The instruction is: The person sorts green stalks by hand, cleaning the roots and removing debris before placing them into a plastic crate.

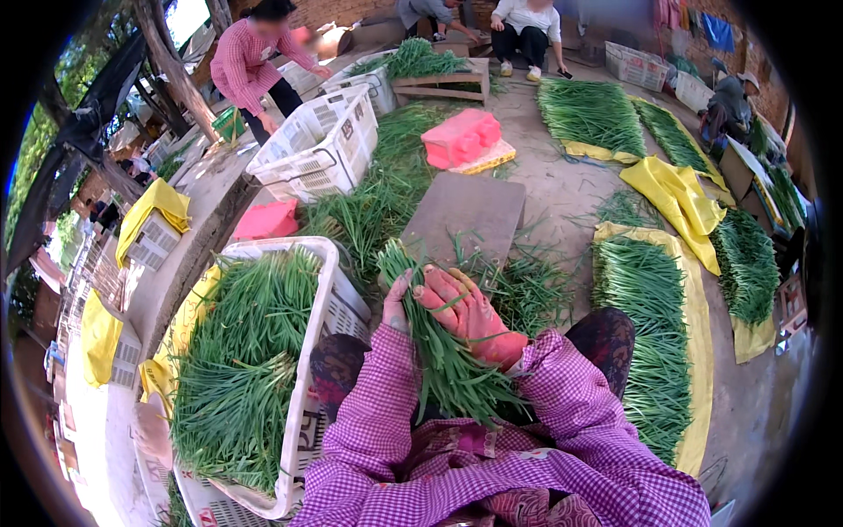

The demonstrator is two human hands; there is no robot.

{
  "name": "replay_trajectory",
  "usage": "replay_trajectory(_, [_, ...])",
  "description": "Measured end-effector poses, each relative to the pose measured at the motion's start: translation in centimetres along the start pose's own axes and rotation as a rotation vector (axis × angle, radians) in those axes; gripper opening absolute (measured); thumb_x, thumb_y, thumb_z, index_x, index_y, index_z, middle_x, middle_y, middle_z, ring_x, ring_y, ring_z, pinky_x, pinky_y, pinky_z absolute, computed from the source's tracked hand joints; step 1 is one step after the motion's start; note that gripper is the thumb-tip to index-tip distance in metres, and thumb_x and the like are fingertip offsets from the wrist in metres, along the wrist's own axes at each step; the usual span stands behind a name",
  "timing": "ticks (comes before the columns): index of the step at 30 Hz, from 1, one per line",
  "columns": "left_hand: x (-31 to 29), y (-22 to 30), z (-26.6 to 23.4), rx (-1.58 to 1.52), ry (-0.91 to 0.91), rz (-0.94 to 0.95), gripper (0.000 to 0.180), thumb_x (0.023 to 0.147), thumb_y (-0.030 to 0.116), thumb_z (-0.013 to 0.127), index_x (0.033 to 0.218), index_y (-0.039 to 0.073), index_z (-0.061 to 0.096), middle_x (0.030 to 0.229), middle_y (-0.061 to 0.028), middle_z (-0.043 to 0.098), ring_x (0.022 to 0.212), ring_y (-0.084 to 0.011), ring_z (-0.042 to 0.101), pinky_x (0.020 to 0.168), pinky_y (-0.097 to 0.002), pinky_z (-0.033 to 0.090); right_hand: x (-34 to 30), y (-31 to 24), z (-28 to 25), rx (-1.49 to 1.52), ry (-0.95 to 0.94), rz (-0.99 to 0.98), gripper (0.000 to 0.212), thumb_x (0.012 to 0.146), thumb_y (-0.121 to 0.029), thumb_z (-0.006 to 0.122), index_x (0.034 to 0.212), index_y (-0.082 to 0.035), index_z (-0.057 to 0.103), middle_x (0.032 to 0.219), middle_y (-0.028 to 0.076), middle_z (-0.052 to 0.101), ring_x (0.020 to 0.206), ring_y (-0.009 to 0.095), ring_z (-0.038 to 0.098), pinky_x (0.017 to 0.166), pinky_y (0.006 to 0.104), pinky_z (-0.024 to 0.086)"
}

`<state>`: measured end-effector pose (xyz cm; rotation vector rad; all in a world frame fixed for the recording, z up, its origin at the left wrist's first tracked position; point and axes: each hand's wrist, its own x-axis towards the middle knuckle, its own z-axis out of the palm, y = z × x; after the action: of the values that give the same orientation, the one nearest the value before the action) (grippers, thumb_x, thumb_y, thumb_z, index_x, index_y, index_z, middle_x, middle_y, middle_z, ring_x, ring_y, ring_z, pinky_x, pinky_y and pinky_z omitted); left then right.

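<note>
A bunch of garlic chives (441,362) is held upright at a slant in front of my lap, its pale cut ends up and its green leaves hanging down. My left hand (398,304) is closed round its left side near the top. My right hand (471,318), in a pink-orange coated glove, presses against the right side with its fingers together. Beyond the hands stands a low flat board (465,211), with loose chives (532,294) scattered on the ground beside it. At my left is a white plastic crate (327,263) filled with chives.
Chives lie in rows on yellow sheets (700,351) to my right. A white crate (347,145), a pink block (457,136) and a chive heap (373,211) are ahead. Several people work farther off, one in a pink checked top (241,66) at the far left.
</note>
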<state>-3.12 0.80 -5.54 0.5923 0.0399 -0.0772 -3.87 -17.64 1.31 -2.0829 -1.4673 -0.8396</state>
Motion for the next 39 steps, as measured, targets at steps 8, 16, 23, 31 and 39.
replay_trajectory(8, [0.5,-6.2,-2.9,1.324,0.349,0.209,0.029,0.091,0.023,0.047,0.115,0.008,0.053,0.113,-0.0074,0.059,0.104,-0.0213,0.056,0.089,-0.0349,0.046,1.0,-2.5,1.8,0.51,-0.175,0.071,0.055,0.061,-0.021,0.072,0.112,-0.01,0.056,0.112,0.007,0.059,0.094,0.029,0.058,0.084,0.0416,0.045])
replay_trajectory(16, [3.4,-6.5,-7.3,1.644,0.341,0.311,0.052,0.096,0.039,0.032,0.123,-0.002,0.048,0.121,-0.0195,0.051,0.115,-0.0313,0.048,0.101,-0.0377,0.035,3.1,1.6,4.1,1.103,0.354,0.888,0.027,0.076,0.004,0.064,0.103,0.0,0.062,0.096,0.005,0.066,0.085,0.011,0.059,0.078,0.0277,0.047])
replay_trajectory(23, [5.2,-0.7,2.2,0.792,-0.111,0.17,0.054,0.099,0.035,0.026,0.138,-0.001,0.029,0.138,-0.0148,0.039,0.127,-0.0214,0.039,0.106,-0.0314,0.028,7.5,8.1,0.5,1.179,0.561,0.925,0.024,0.077,0.0,0.064,0.101,0.0,0.064,0.089,0.001,0.065,0.075,0.009,0.057,0.067,0.024,0.045])
replay_trajectory(31, [6.5,-1.9,2.6,1.647,-0.028,-0.09,0.082,0.073,0.025,0.074,0.136,0.001,0.029,0.13,-0.0172,0.045,0.122,-0.026,0.044,0.099,-0.0364,0.037,2.4,11.6,7.9,1.114,0.352,1.187,0.025,0.079,-0.006,0.066,0.103,-0.001,0.062,0.092,0.002,0.064,0.079,0.01,0.057,0.072,0.0246,0.046])
replay_trajectory(39, [9.5,-5.0,-0.1,1.233,-0.15,0.329,0.073,0.069,0.024,0.075,0.128,0.001,0.039,0.119,-0.0169,0.052,0.113,-0.0315,0.051,0.093,-0.0375,0.042,4.5,10.4,5.3,1.036,0.361,0.906,0.029,0.077,0.001,0.066,0.106,0.0,0.06,0.097,0.004,0.066,0.087,0.012,0.059,0.079,0.0273,0.046])
